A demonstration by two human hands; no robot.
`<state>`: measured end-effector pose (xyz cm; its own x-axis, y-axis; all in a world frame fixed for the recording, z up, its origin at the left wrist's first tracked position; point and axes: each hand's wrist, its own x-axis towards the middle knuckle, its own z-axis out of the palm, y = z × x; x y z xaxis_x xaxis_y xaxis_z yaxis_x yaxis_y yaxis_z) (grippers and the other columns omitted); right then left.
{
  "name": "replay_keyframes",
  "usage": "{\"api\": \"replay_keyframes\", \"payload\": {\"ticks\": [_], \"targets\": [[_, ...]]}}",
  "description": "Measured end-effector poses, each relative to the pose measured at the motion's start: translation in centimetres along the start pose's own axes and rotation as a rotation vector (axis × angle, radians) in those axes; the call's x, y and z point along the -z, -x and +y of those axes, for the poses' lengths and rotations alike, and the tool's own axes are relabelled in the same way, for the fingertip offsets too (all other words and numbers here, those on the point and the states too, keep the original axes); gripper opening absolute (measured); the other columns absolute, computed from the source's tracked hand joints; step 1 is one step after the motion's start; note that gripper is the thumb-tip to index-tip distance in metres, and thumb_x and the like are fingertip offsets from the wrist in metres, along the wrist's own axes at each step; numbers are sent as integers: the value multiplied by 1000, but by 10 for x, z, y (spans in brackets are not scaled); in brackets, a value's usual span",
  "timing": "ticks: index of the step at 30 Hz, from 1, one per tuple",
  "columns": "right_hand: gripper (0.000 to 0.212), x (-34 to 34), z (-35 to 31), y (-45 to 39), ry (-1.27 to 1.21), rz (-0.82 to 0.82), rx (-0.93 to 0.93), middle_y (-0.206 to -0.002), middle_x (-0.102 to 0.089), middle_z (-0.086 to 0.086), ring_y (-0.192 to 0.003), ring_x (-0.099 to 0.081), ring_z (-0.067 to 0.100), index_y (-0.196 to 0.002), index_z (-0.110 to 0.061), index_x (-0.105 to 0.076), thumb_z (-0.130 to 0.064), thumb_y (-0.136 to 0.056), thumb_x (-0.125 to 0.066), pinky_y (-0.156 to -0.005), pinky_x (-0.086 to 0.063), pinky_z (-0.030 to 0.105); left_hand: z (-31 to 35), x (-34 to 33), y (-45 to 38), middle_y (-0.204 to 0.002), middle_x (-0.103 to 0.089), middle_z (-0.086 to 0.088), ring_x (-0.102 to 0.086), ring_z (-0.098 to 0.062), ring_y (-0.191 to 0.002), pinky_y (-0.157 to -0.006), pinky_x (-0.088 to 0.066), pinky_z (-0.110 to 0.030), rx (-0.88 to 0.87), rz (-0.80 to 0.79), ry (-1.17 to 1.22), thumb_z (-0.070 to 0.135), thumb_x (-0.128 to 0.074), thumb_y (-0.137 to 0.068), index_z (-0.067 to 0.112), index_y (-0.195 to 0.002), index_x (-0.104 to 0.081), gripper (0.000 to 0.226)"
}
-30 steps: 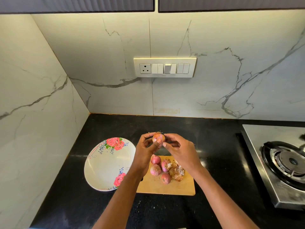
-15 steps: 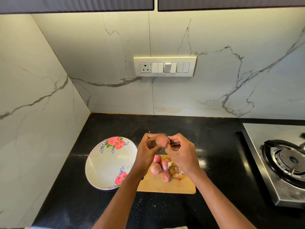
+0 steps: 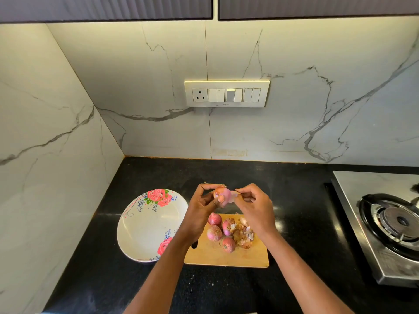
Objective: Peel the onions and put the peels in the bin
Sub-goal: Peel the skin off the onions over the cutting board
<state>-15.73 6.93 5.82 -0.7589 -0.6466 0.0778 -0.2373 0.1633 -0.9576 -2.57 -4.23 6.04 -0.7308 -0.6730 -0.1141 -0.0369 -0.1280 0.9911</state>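
My left hand [image 3: 200, 208] grips a small red onion [image 3: 223, 195] above the far edge of a wooden cutting board [image 3: 226, 254]. My right hand [image 3: 254, 206] pinches a strip of pale peel [image 3: 235, 196] that still hangs on the onion's right side. On the board lie several more red onions [image 3: 215, 233], and a heap of dry peels [image 3: 243, 235] sits to their right. No bin is in view.
An oval white plate with red roses [image 3: 145, 230] lies left of the board on the black counter [image 3: 294, 223]. A steel gas stove [image 3: 385, 225] stands at the right. Marble walls close the left side and the back, with a switch panel [image 3: 226, 94].
My right hand has drawn a strip of peel away from the onion to the right. Both hands stay above the board's far edge.
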Motion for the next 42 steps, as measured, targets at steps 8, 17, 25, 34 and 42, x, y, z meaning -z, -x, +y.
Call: {"api": "replay_keyframes", "payload": {"ticks": [8,17,25,34,42], "targets": [[16,7,14,-10,-54,-187,-40,-100,-74,-12,-96,-71,10,-105,-28,-72,-26,-90,-77,-81,-60,31,-2,0,0,-122,-67,16,-64,-12,-119,-97,-56,-32,9,6,-43,37,-68,-92,28,-127,-54,39],[9,15,54,-6,267,11,-116,-89,-69,-13,-85,-66,6,-93,-26,-66,-19,-93,-72,-65,-48,13,-10,-4,4,-124,-65,17,-62,-10,-120,-99,-55,-32,20,-9,-53,42,-67,-88,28,-128,-56,44],[22,16,98,14,771,-208,-36,-110,-54,-7,-93,-59,12,-110,-26,-58,-12,-95,-64,-77,-54,31,-14,-2,4,-118,-69,17,-64,-7,-116,-103,-53,-36,79,29,13,42,-76,-81,28,-125,-58,50],[22,17,82,12,568,-370,-50,-113,-59,-10,-101,-60,6,-118,-27,-66,-31,-96,-67,-84,-49,19,-14,-1,1,-127,-67,-1,-68,-21,-115,-94,-57,-31,205,91,305,16,-52,-103,17,-130,-59,28],[24,7,15,-9,72,-245,32,-110,-71,-20,-104,-66,-1,-120,-29,-70,-28,-96,-70,-86,-56,20,-10,-16,-3,-127,-66,-7,-69,-23,-111,-86,-58,-28,248,97,331,16,-46,-106,16,-129,-59,26]]}}
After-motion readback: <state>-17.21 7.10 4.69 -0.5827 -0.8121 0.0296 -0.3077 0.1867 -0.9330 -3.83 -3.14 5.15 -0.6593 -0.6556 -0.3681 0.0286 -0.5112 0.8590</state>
